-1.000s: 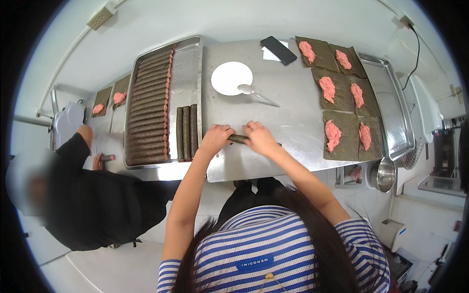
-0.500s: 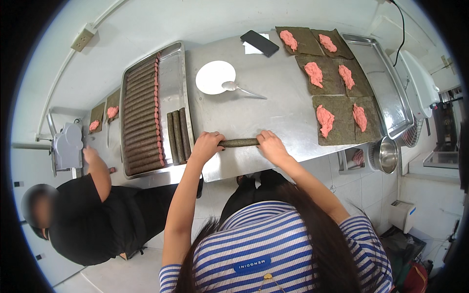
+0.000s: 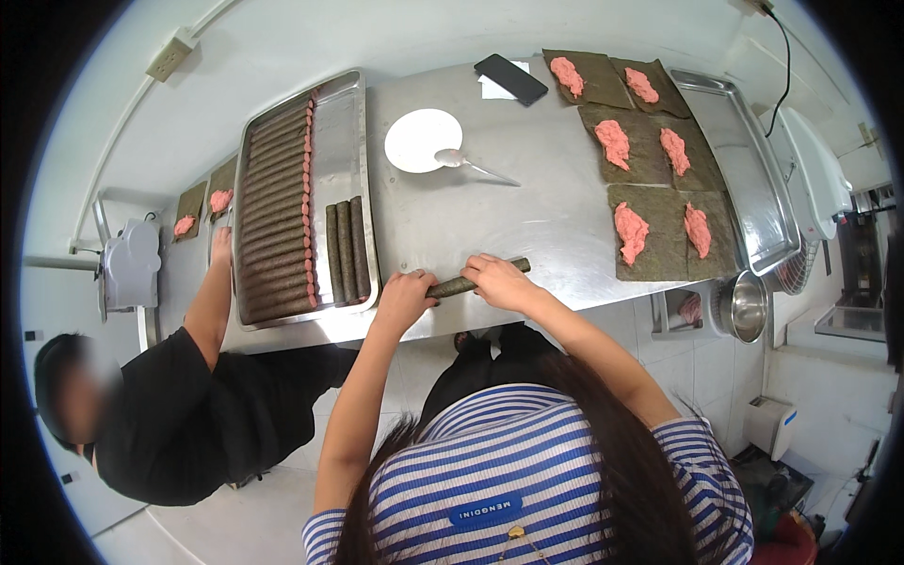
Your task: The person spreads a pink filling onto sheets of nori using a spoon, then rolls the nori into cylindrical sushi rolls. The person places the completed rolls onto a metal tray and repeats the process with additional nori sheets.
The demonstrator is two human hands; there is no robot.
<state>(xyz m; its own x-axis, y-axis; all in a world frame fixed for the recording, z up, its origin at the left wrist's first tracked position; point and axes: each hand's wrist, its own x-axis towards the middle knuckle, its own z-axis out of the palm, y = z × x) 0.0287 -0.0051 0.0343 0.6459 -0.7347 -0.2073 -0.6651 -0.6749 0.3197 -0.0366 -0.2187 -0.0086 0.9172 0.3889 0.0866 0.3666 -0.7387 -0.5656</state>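
Note:
A dark green seaweed roll (image 3: 452, 286) lies slantwise near the table's front edge, its right end farther away. My left hand (image 3: 407, 298) grips its left end, fingers closed. My right hand (image 3: 497, 282) is wrapped over it farther right, and the tip sticks out past that hand. To the left stands a metal tray (image 3: 368, 188) with a long stack of seaweed rolls (image 3: 275, 207) showing pink filling at their ends. Several more rolls (image 3: 344, 250) lie lengthwise at the tray's near right.
Seaweed sheets (image 3: 650, 174) with pink paste lie on the right. Beyond them is another metal tray (image 3: 789, 221). A white plate (image 3: 419, 141), a spoon (image 3: 476, 168) and a phone (image 3: 511, 78) lie farther back. At left, a co-worker (image 3: 207, 414) reaches beside the tray.
The roll went from level to slanted, its right end lifting away. My right hand slid inward along it, toward my left. The co-worker's arm reached farther forward.

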